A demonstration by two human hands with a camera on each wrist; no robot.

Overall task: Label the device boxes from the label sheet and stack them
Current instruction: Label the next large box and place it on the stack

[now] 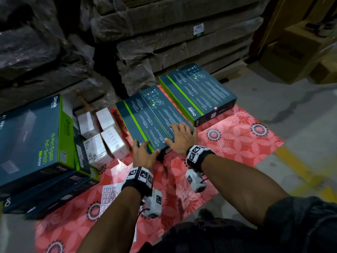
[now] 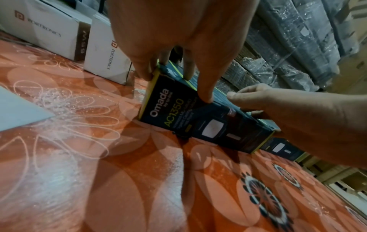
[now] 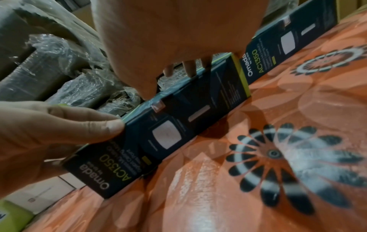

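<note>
Red flowered mat [image 1: 237,143] underneath. Dark teal near box [image 1: 153,117] flat at centre, long axis from 7 to 1 o'clock, "Omada AC1350" end toward 7. Second box [image 1: 198,92] parallel at 1 o'clock, just beside. Label sheet [image 1: 109,198] at 7 o'clock. Left hand [image 1: 142,154] gripping the near box's left corner; right hand [image 1: 180,138] spread flat on top, thumb over the edge.

Two device boxes [image 1: 155,115] [image 1: 198,92] lie side by side on the mat [image 1: 237,136]; small cartons [image 1: 104,134] sit left of them, the label sheet [image 1: 109,198] nearer.
</note>
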